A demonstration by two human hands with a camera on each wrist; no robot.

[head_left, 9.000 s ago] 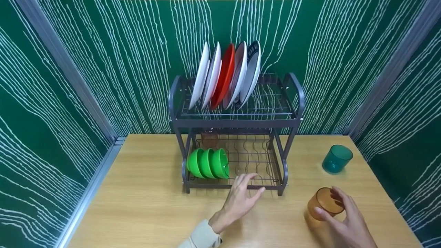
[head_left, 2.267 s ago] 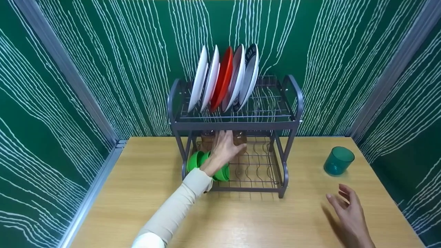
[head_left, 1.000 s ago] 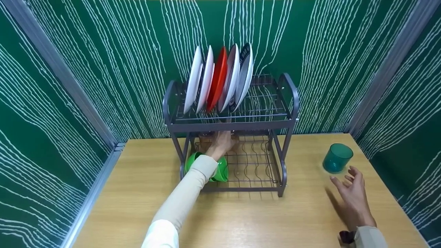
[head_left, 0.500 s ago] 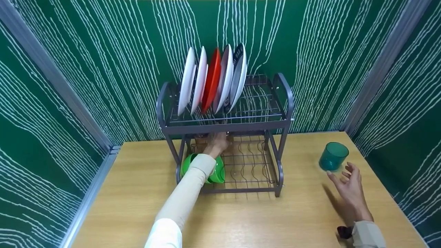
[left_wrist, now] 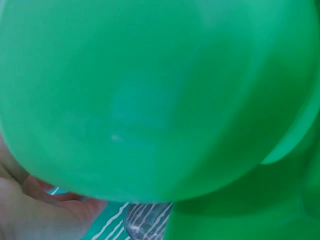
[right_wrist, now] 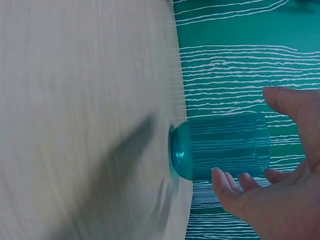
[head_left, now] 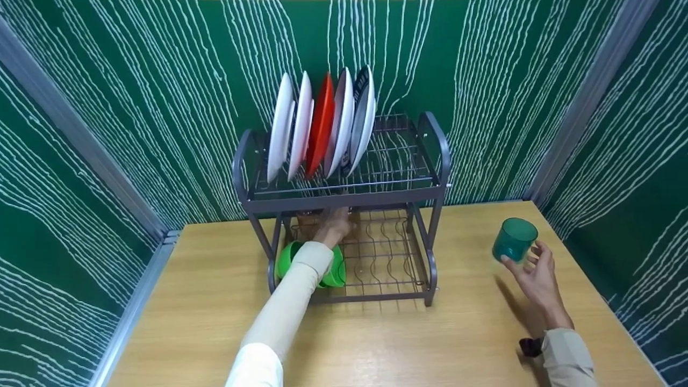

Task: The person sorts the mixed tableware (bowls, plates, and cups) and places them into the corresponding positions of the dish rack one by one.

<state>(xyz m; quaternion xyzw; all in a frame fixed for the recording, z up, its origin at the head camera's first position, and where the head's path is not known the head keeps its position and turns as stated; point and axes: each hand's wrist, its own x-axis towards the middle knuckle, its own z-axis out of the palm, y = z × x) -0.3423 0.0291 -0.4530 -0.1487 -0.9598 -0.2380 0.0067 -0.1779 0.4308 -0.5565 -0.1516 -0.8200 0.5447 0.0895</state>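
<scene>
My left hand (head_left: 334, 221) reaches into the back of the dish rack's lower tier, past green bowls (head_left: 336, 271). An amber glass (head_left: 306, 223) stands to its left, and a brownish tint shows at its right side. The upper shelf hides its fingertips; I cannot tell what they grip. In the left wrist view a green bowl (left_wrist: 125, 100) covers most of the picture, with a clear glass (left_wrist: 145, 220) beyond the fingers. My right hand (head_left: 537, 277) is beside a teal glass (head_left: 514, 240), thumb and fingers spread on either side of it. The glass stands upright on the table.
The dark two-tier dish rack (head_left: 344, 203) stands at the back of the wooden table (head_left: 371, 344). Several plates, one of them a red plate (head_left: 321, 126), stand on edge in its upper tier. Green patterned walls enclose the back and sides.
The amber glass once by my right hand has left the table's right side. My left arm moved into the lower tier. My right hand has moved forward to the teal glass.
</scene>
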